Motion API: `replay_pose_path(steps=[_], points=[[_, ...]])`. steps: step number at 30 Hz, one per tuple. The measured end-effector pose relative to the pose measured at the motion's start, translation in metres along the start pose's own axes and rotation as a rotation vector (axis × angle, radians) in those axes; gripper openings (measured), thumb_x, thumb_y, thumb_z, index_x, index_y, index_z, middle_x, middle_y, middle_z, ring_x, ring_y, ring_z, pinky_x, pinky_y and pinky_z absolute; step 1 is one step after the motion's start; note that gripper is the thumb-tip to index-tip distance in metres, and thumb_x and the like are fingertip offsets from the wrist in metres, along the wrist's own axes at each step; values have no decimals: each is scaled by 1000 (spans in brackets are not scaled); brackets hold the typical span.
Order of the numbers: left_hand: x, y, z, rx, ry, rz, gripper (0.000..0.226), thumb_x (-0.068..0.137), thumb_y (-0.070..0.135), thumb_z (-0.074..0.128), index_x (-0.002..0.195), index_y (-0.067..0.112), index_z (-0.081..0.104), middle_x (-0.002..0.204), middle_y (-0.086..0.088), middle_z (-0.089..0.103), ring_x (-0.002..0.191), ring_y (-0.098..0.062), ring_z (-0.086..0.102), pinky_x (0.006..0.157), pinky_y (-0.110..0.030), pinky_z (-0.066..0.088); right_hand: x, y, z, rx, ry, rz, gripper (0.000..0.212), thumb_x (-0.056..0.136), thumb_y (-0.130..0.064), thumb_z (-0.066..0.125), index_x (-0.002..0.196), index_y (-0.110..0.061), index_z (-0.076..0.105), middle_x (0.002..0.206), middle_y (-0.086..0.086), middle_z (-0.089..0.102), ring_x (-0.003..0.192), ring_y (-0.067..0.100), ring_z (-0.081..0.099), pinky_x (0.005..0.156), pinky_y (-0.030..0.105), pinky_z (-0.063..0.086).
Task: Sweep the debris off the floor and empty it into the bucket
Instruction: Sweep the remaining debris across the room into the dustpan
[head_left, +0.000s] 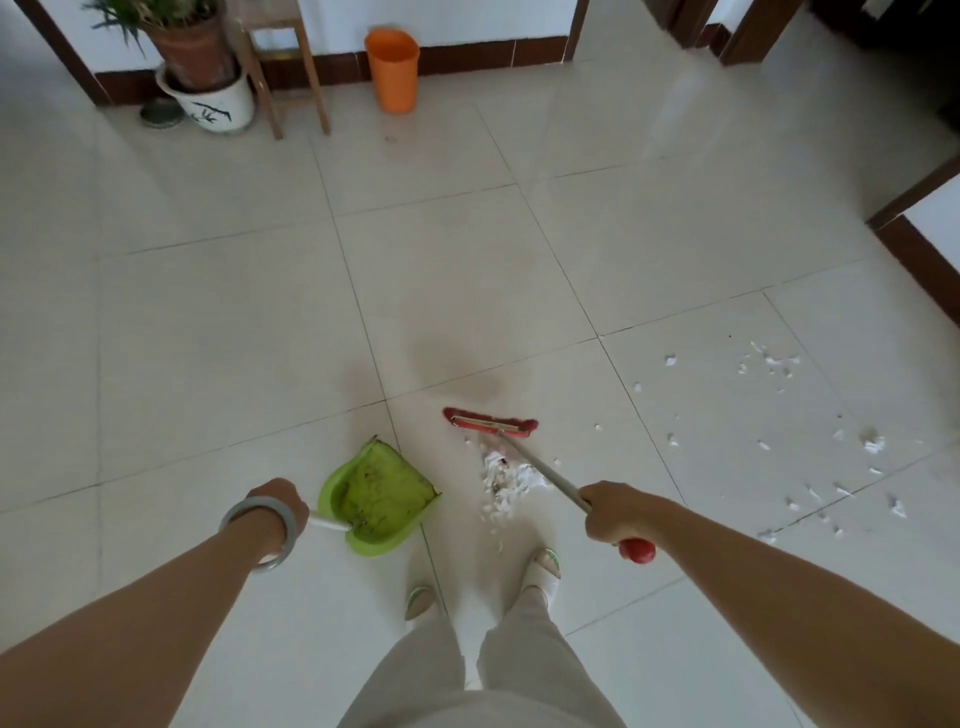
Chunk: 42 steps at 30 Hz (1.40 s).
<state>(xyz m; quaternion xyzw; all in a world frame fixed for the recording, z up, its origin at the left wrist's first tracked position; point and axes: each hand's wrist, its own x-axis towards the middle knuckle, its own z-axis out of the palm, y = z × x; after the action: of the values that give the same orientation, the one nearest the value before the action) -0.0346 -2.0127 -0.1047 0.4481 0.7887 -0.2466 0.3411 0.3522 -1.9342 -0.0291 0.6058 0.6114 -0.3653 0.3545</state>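
– Your legs (415, 670) and shoes (545, 564) sit at the bottom of the view. Just ahead of the shoes lies a small pile (506, 483) of white bits. That much is gathered, I'd say.

– Agreed, but you look early in the job. Plenty of scraps (779, 415) lie scattered over the floor (208, 312) to your right, well apart from the pile.

– Your dustpan (379, 496) shows only stains and no white bits that I can see, so nothing is scooped yet.

– Nor emptied. The bucket (392, 70) stands far off by the wall (467, 26), near a stool (283, 67) and a plant pot (208, 104).

– Now your hands. Your left hand (275, 506), with a bangle (254, 503) on the wrist, is curled round the dustpan's white handle, and the arm is stretched forward and down. The pan sits just left of the pile with its mouth turned roughly toward it. Whether its lip touches the floor I cannot tell.

– Your right hand (618, 512) is wrapped round the broom (491, 423) shaft, just below the red end cap. The shaft slants down and away to the red head, which rests on the far side of the pile.

– Left to do, by my reckoning: draw in the scattered scraps, get everything into the pan, and carry it to the bucket.
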Motion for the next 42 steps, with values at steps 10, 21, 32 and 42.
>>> replay_pose_path(steps=[10, 21, 32, 42], points=[[-18, -48, 31, 52, 68, -141, 29, 97, 19, 36, 104, 9, 63, 110, -8, 63, 101, -22, 62, 71, -24, 39, 71, -55, -11, -5, -31, -51, 34, 88, -3, 40, 121, -5, 49, 88, 15, 58, 51, 21, 56, 41, 24, 45], [-39, 5, 42, -12, 20, -218, 30, 97, 17, 38, 108, 8, 64, 113, -7, 67, 102, -20, 64, 74, -25, 46, 50, 46, -37, -481, 62, -50, 52, 88, -6, 41, 137, -22, 47, 102, 0, 57, 56, 10, 46, 47, 23, 35], [-54, 109, 34, 120, -56, -69, 35, 92, 7, 35, 112, 11, 64, 121, -5, 65, 109, -22, 64, 87, -26, 50, 33, 221, -75, -86, 37, 145, 53, 88, -4, 26, 123, -37, 48, 85, 7, 57, 49, 16, 46, 37, 18, 33], [-47, 173, 42, 130, -8, -64, 30, 97, 16, 38, 110, 10, 64, 111, -7, 66, 107, -21, 64, 70, -22, 40, 82, 236, -67, 292, 12, 342, 29, 96, -1, 35, 123, 5, 43, 65, 12, 49, 34, 14, 39, 34, 18, 32]])
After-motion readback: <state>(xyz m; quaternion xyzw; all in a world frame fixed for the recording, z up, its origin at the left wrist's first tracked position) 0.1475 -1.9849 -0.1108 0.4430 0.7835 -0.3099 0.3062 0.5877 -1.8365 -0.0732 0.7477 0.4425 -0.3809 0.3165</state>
